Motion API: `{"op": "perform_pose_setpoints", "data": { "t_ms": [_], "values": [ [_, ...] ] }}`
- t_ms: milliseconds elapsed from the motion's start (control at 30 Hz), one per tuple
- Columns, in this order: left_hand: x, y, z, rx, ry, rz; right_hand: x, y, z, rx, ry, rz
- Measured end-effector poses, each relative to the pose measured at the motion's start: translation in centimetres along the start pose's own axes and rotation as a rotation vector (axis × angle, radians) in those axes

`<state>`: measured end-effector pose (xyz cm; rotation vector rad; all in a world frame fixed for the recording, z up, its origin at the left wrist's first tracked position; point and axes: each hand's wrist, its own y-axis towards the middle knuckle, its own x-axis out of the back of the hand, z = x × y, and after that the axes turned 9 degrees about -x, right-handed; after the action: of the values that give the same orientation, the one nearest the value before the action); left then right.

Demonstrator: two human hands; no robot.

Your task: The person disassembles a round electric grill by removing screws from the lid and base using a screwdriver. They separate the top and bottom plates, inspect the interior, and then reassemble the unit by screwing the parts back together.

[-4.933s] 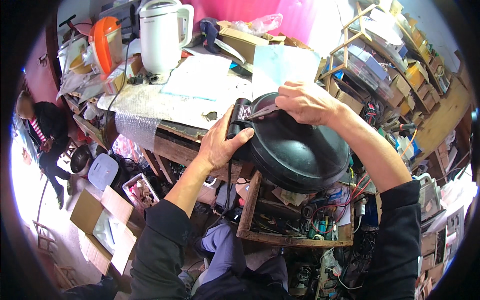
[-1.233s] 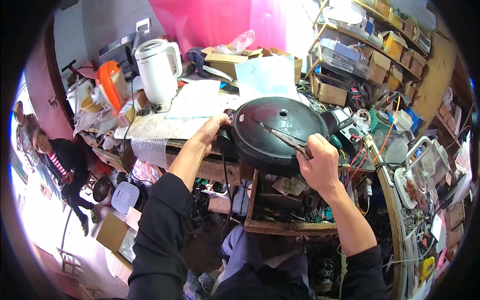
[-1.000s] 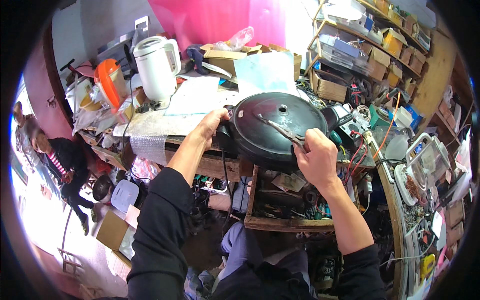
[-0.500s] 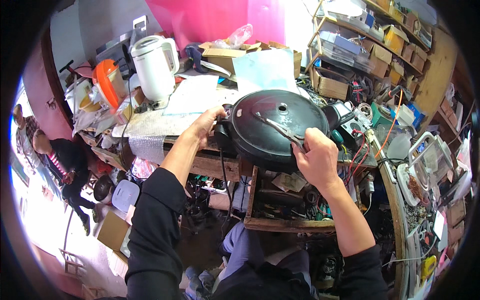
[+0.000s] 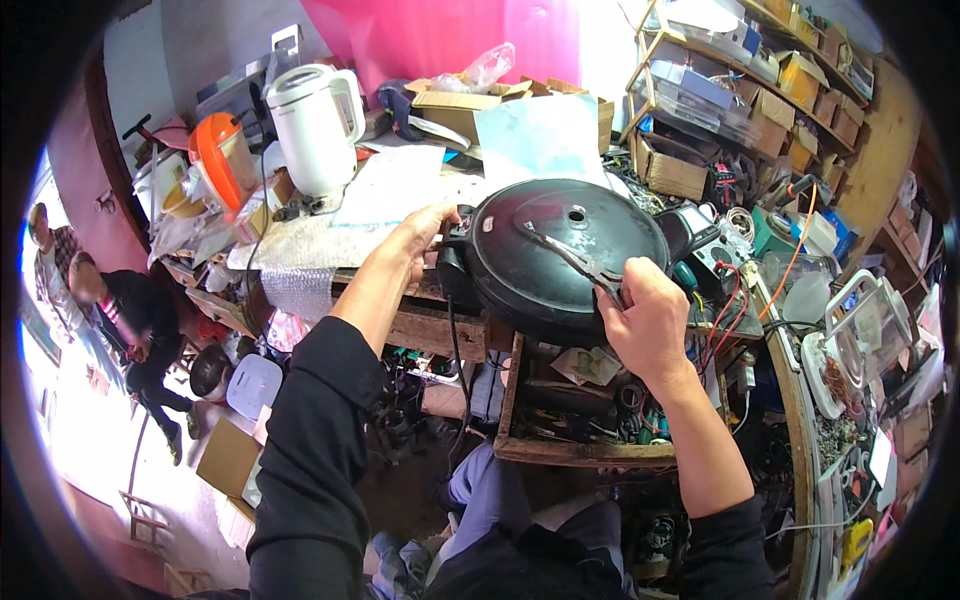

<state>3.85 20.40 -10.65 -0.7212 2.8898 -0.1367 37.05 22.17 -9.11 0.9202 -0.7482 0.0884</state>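
A round, black lidded electric pan (image 5: 520, 270) with side handles sits at the bench's front edge, over an open drawer. My left hand (image 5: 425, 238) is closed round the handle on its left side. My right hand (image 5: 648, 318) grips a pair of pliers (image 5: 572, 252) at the pan's near right. The long jaws point to the upper left across the lid, just below a small round hole in its middle. Whether the tips touch the lid I cannot tell. A dark cord (image 5: 458, 355) hangs below the left handle.
The open wooden drawer (image 5: 585, 452) holds loose parts. A white jug-shaped appliance (image 5: 312, 130) and a cardboard box (image 5: 450, 108) stand behind. To the right are a meter with red wires (image 5: 722, 262) and crowded shelves (image 5: 700, 125). Two people (image 5: 140, 310) are at far left.
The whole scene sits slightly farther right in the picture. My left hand keeps the handle and my right hand keeps the pliers, with their jaws still over the lid.
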Motion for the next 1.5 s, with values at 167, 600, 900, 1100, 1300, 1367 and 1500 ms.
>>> {"op": "perform_pose_setpoints", "data": {
  "t_ms": [167,600,900,1100,1300,1367,1500],
  "values": [
    [-0.8,-1.0,-0.6,-0.001,0.02,0.002,0.0,0.0,-0.2,0.006,-0.002,-0.004],
    [1.2,-1.6,0.9,-0.089,0.045,0.058,-0.1,0.0,-0.2,-0.007,-0.01,0.0],
    [-0.1,-7.6,4.7,-0.72,0.008,-0.29,0.6,1.1,0.4,0.099,-0.04,0.0],
    [1.8,-7.4,4.1,-0.833,0.193,-0.254,-0.9,5.8,4.0,0.272,-0.303,0.152],
    [2.2,-5.9,3.6,-0.81,0.232,-0.007,-3.9,9.8,3.8,0.346,-0.34,0.302],
    [1.8,-5.9,3.4,-0.803,0.268,0.019,-4.3,10.7,3.8,0.376,-0.395,0.3],
    [2.2,-5.6,4.4,-0.843,0.334,-0.003,-4.7,11.6,3.9,0.491,-0.413,0.272]
  ]
}}
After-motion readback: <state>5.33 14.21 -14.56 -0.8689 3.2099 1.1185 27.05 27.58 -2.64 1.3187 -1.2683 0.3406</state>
